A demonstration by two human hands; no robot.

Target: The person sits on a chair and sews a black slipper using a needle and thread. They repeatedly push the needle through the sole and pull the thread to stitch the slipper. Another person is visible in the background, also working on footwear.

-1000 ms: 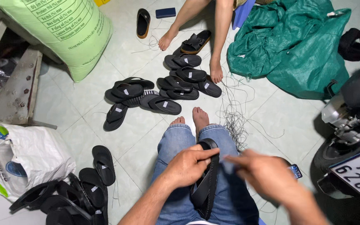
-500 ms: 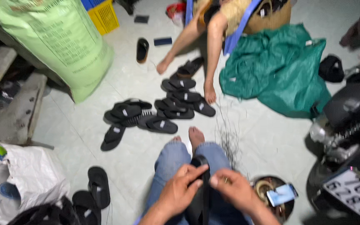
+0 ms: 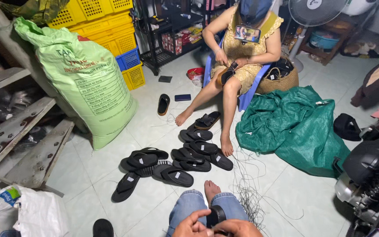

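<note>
Left hand (image 3: 192, 227) at the bottom edge, fingers curled and grasping the near side of a black rubber flip-flop sandal (image 3: 216, 215); right hand (image 3: 237, 228) just beside it, also closed on the same sandal, only partly in frame. Sandal standing on edge between both hands, above the knees in blue denim jeans (image 3: 188, 205), one bare foot (image 3: 211, 190) stretched forward on the pale tiled floor (image 3: 88, 162). Ahead of the foot, a loose cluster of black flip-flop sandals (image 3: 172, 166) lying flat on the tiles, with a tangle of thin dark thread (image 3: 247, 193) to the right of it. Farther back, a co-worker in a yellow patterned dress (image 3: 246, 52) seated on a blue plastic chair (image 3: 247, 96), both hands on another dark sandal in the lap. Tall light-green woven sack (image 3: 86, 83) leaning at the left, yellow plastic crates (image 3: 106, 22) behind it. Crumpled green tarpaulin (image 3: 294, 127) on the floor at the right, near a dark motorbike (image 3: 373, 171). White plastic bag (image 3: 23, 215) in the lower left corner.
</note>
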